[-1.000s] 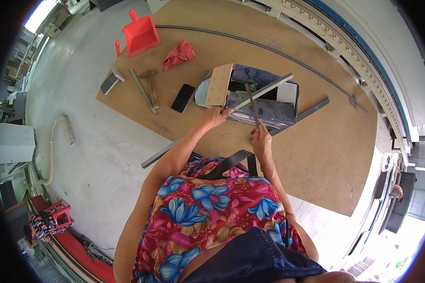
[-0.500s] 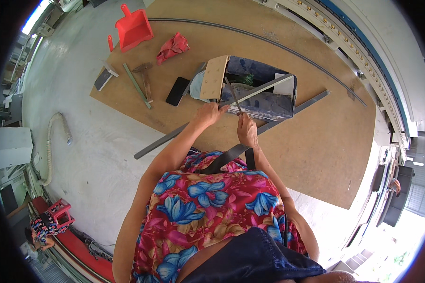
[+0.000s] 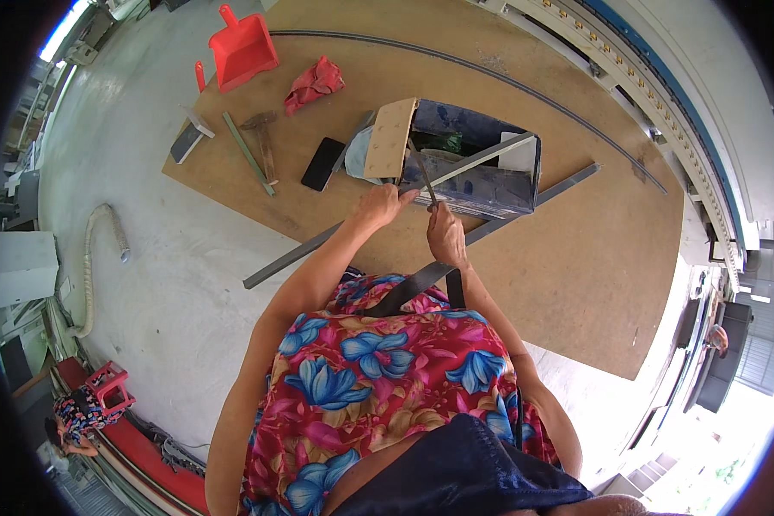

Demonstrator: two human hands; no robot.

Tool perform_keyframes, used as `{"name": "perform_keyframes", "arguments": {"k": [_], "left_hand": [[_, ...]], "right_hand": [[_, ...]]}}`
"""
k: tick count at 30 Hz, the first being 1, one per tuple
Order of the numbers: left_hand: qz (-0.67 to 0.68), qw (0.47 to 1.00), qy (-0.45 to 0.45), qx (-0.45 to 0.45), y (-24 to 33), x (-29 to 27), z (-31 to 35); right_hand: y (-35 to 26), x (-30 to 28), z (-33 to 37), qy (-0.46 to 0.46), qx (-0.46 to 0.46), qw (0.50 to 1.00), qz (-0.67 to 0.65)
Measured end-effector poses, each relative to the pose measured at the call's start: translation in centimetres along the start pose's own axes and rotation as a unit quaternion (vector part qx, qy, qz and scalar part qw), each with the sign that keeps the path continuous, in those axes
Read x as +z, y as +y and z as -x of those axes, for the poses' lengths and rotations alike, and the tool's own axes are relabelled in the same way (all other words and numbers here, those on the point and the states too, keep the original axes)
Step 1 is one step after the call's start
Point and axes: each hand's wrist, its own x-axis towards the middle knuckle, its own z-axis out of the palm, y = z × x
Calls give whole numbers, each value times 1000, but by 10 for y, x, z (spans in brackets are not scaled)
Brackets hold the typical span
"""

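My left hand (image 3: 382, 206) is closed around the near end of a grey metal bar (image 3: 482, 162), which slants up to the right across an open dark blue box (image 3: 499, 191). My right hand (image 3: 445, 234) grips a thin dark tool that looks like a file (image 3: 423, 170). The tool's shaft crosses the bar close to my left fingers and seems to touch it. A tan board with small dots (image 3: 390, 139) covers the box's left end. Inside the box, a green item (image 3: 450, 143) shows partly. Another long grey bar (image 3: 568, 185) lies beneath my hands.
On the brown board (image 3: 576, 284) lie a black phone (image 3: 322, 164), a hammer (image 3: 265, 148), a short green strip (image 3: 248, 153), a red cloth (image 3: 316, 83) and a red dustpan (image 3: 242, 53). A long thin rod curves along the far side, near a large machine (image 3: 636, 77).
My right hand has shifted slightly left and up, moving the file-like tool a little across the bar. My left hand and the bar stay nearly in place.
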Motion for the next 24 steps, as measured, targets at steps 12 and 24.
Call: {"name": "perform_keyframes", "arguments": {"k": [12,24], "left_hand": [[9,999,9,32,-6,-3,-8],[28,998,-59,12,-12,-6,-13]], "right_hand": [[-4,-3,-6,-21,-4,999,27],[1,8,-11,0,-2,1000,11]]}}
